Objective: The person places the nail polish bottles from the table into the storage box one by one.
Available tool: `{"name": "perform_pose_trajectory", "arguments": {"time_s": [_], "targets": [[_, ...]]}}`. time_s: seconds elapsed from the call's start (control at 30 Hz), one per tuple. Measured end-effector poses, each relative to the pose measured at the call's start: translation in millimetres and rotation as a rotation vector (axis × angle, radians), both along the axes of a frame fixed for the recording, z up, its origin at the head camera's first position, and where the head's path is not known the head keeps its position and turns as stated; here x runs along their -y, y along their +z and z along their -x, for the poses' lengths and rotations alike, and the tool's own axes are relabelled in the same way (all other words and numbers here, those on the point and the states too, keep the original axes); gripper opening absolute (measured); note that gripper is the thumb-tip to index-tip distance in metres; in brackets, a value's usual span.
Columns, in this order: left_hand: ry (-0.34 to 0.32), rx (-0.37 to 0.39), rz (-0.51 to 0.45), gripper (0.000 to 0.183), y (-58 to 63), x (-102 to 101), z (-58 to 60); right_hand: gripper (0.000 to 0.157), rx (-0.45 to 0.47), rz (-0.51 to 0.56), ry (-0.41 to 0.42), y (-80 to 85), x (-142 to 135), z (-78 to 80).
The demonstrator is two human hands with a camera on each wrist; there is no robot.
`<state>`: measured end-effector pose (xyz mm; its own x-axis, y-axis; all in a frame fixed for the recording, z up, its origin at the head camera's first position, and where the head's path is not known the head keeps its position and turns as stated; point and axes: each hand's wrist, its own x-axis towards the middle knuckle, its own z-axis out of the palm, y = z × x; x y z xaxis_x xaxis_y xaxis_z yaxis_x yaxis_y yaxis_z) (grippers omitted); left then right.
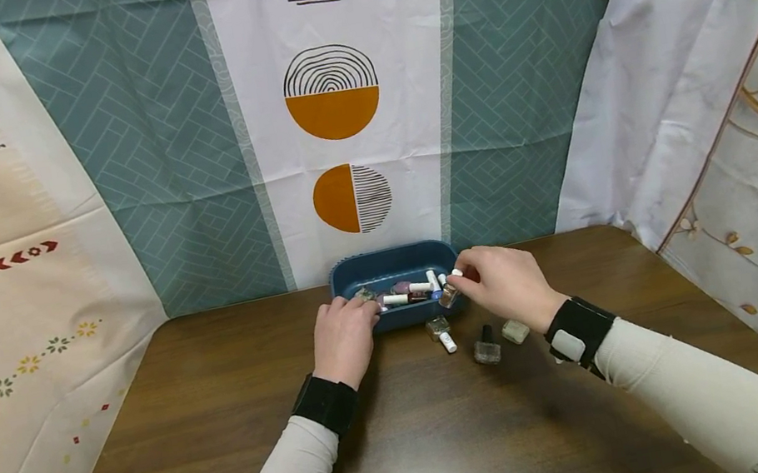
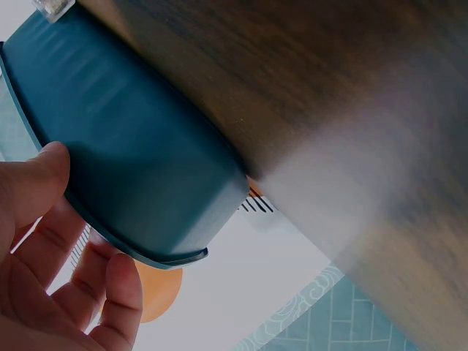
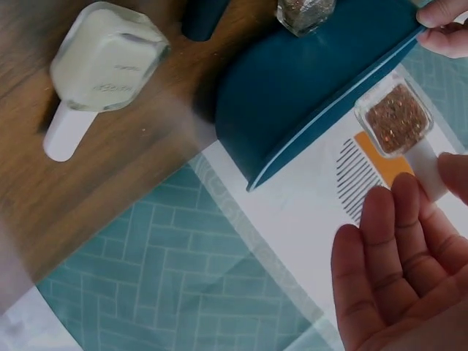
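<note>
A dark blue plastic bin (image 1: pixel 404 317) stands against the back cloth, with several nail polish bottles (image 1: pixel 396 299) inside, mostly white-capped. My left hand (image 1: pixel 346 339) grips its front left rim; in the left wrist view the thumb (image 2: pixel 53 172) lies on the outer wall and the fingers go past the rim. Over the bin's front right corner, my right hand (image 1: pixel 509 285) pinches the white cap of a nail polish bottle (image 3: pixel 398 121) filled with copper glitter. The bottle hangs tilted, glass end toward the bin.
On the wooden table (image 1: pixel 245 429), in front of the bin, lie a glitter nail polish bottle (image 1: pixel 438 328) with a white cap, a clear-looking one with a black cap (image 1: pixel 487 351), and a cream one (image 3: pixel 110 62). Patterned cloths (image 1: pixel 179 136) hang behind and at both sides.
</note>
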<state>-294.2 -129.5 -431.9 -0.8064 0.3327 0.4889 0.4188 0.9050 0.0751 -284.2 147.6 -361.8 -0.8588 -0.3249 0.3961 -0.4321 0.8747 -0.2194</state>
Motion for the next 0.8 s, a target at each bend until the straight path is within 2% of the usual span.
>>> {"name": "perform_pose_trajectory", "arguments": {"time_s": [0.6, 0.8], "targets": [[-0.003, -0.010, 0.003, 0.016, 2.3, 0.1, -1.7, 0.017, 0.035, 0.130, 0.001, -7.1, 27.0, 25.0], [0.000, 0.001, 0.005, 0.015, 1.4, 0.4, -0.5, 0.017, 0.059, 0.145, -0.023, -11.9, 34.5, 31.8]]}}
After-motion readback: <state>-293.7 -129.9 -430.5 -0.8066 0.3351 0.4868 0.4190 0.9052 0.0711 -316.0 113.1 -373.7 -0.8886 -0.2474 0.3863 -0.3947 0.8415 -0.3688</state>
